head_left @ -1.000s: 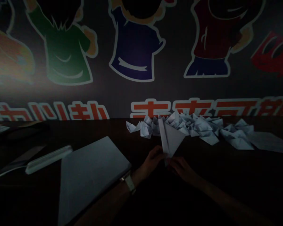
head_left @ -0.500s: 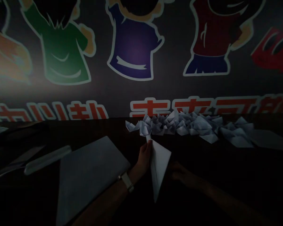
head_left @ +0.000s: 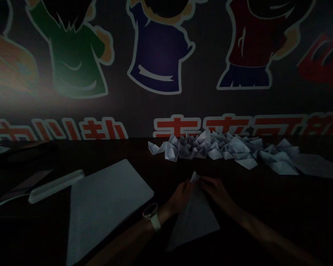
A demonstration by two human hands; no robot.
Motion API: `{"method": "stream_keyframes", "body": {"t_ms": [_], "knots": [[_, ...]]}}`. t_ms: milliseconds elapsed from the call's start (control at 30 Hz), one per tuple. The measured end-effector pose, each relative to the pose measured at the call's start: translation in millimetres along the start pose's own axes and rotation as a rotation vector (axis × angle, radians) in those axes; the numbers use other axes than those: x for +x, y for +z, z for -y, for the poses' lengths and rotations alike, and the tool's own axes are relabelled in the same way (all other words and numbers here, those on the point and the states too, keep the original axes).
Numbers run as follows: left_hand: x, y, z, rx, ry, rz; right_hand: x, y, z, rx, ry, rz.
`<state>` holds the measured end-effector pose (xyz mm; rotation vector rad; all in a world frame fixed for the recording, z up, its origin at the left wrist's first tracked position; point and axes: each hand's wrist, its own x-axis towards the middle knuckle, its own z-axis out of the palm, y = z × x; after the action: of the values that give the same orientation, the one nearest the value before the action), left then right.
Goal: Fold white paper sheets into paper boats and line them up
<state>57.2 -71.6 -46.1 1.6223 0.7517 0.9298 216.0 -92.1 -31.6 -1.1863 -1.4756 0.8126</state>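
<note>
The scene is very dim. A folded triangular sheet of white paper (head_left: 194, 218) lies on the dark table (head_left: 266, 207), its narrow tip pointing away from me. My left hand (head_left: 180, 195), with a watch on the wrist, pinches the tip from the left. My right hand (head_left: 215, 190) pinches the same tip from the right. Beyond them a heap of several folded white paper shapes (head_left: 216, 147) lies along the table's far edge.
A stack of flat white sheets (head_left: 102, 207) lies to my left. Further left are a long pale bar-shaped object (head_left: 55, 186) and dark flat items. A flat sheet (head_left: 316, 166) lies at far right. A wall with cartoon figures (head_left: 161, 55) rises behind the table.
The folded paper, held upright a second ago, was swung down by my left hand and now lies flat. My right hand has come back onto its tip.
</note>
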Motion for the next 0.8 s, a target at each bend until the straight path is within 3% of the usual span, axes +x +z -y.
{"method": "stream_keyframes", "body": {"t_ms": [267, 433, 667, 800], "knots": [[5.9, 2.8, 9.0, 0.263, 0.113, -0.147, -5.5, 5.7, -7.2, -0.328, -0.350, 0.041], [8.9, 4.1, 4.9, 0.236, 0.184, -0.179, -7.8, 6.6, -12.4, -0.502, -0.397, -0.029], [5.9, 6.5, -3.5, 0.131, 0.181, -0.205, -14.6, 4.6, -9.5, -0.636, -0.483, 0.081], [6.0, 4.1, -6.3, 0.175, 0.156, -0.227, -18.3, 5.2, -0.4, -0.580, -0.483, 0.078]]}}
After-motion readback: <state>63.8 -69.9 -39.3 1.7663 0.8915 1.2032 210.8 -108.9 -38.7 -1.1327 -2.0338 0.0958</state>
